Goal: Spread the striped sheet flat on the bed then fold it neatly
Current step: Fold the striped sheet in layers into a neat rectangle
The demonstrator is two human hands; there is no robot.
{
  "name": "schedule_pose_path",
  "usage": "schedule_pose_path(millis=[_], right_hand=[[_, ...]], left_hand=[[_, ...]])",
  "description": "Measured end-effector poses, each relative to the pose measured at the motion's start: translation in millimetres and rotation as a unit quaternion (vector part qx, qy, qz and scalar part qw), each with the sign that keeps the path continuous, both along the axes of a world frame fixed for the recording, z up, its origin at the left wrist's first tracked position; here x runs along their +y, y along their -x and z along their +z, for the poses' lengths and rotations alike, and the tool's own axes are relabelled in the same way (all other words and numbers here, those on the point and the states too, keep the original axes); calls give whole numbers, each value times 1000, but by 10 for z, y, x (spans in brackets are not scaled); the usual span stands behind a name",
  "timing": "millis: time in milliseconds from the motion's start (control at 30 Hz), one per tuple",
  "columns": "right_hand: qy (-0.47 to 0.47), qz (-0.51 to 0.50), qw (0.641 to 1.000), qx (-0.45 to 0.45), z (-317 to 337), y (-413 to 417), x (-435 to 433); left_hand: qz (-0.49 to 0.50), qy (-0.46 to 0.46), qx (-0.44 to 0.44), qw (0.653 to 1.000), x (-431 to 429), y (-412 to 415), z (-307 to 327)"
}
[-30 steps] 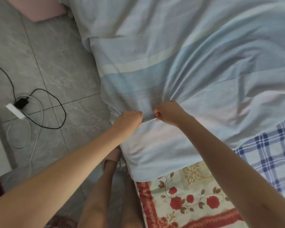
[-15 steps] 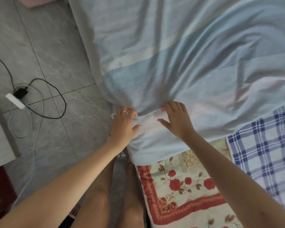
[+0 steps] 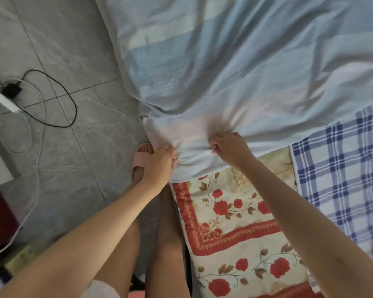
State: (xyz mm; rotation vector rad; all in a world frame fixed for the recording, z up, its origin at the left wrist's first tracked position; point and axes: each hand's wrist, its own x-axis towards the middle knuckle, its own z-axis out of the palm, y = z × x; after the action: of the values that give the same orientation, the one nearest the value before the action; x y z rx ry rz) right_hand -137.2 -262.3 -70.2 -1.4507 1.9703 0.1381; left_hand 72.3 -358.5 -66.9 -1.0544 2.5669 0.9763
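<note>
The pale blue striped sheet lies rumpled over the bed and hangs over its left edge toward the floor. Its near corner bunches between my hands. My left hand grips the sheet's edge at the bedside, a ring on one finger. My right hand pinches a fold of the same sheet a short way to the right, fingers curled into the cloth. Wrinkles fan out from both grips.
Under the sheet lie a cream blanket with red roses and a blue plaid cloth. On the grey tiled floor, a white power strip with black and white cables lies to the left. My foot in a pink slipper stands by the bed.
My hands were flat on the sheet half a second ago; now both have curled and taken hold of it again, nearer the corner. The sheet has slid toward me.
</note>
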Motion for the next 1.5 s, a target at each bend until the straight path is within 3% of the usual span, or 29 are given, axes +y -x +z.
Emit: schedule_pose_path(millis=[233, 500, 867, 967, 1033, 1067, 1133, 1167, 1200, 1267, 1333, 1400, 1500], right_hand=[[-7, 54, 998, -6, 235, -69, 236], [-9, 76, 997, -15, 260, -108, 776], [-64, 9, 997, -53, 365, -111, 860], [-86, -123, 981, -123, 327, -86, 924], [-24, -336, 928, -158, 317, -20, 960], [28, -443, 887, -128, 322, 31, 992], [102, -618, 777, -70, 321, 180, 1032], [100, -679, 722, -92, 316, 266, 1030], [77, -713, 682, -143, 299, 342, 1021], [33, -706, 668, -233, 264, 454, 966], [53, -707, 648, -278, 281, 493, 824], [89, -745, 579, -319, 343, 499, 679], [133, -815, 443, -348, 380, 474, 581]], left_hand=[[-118, 71, 7, 990, 105, -145, 136], [-108, 36, -4, 994, 665, -179, 266], [-168, 53, 6, 984, 861, -134, 177], [-216, 65, -27, 974, 848, -157, 106], [-218, 77, -38, 972, 860, -130, 104], [-210, 76, -39, 974, 887, -98, 126], [-185, 54, -33, 981, 902, -37, 173], [-158, 35, -29, 986, 905, -15, 176], [-115, 14, -31, 993, 898, -5, 167], [-32, -19, -30, 999, 851, -6, 180], [33, -26, -15, 999, 767, -57, 185], [78, -39, -2, 996, 693, -95, 159], [118, -47, 16, 992, 654, -137, 81]])
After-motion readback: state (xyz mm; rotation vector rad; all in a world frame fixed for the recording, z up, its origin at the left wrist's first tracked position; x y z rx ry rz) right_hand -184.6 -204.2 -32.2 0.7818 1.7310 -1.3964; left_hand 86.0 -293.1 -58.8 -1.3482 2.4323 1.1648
